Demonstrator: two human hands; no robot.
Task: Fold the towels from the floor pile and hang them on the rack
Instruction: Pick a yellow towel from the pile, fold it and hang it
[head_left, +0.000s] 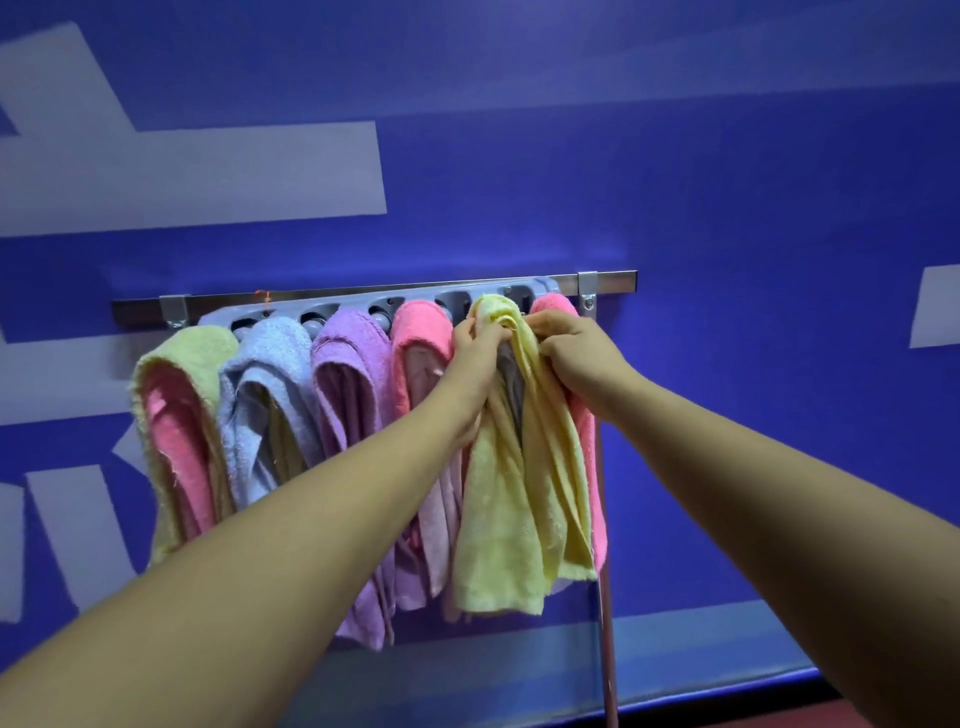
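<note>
Watching from my remote seat, I see both arms stretched out to the blue wall (727, 182), where a grey rack (363, 304) sits on a metal rail (613, 280). The left hand (475, 345) has its fingers curled tight and pinches the top fold of the yellow towel (498, 545) from the left. The right hand (569, 353) grips the same fold from the right, fingers bent round the cloth, knuckles toward me. The yellow towel is at the rack's second place from the right end, its top bunched up against the rack between the two hands and the rest hanging straight down in long folds. I cannot tell whether its top is caught in a slot, since the hands cover that spot. To its left four more hang in a row, each touching its neighbour: a pink towel (421, 332) just beside the left hand, then a purple towel (348, 374), a blue towel (265, 374), and at the left end a green towel (192, 353) with pink cloth showing inside its fold. A second pink towel (589, 441) hangs at the right end, partly behind the right hand and the yellow one. A thin pole (605, 649) stands below the rail's right end.
</note>
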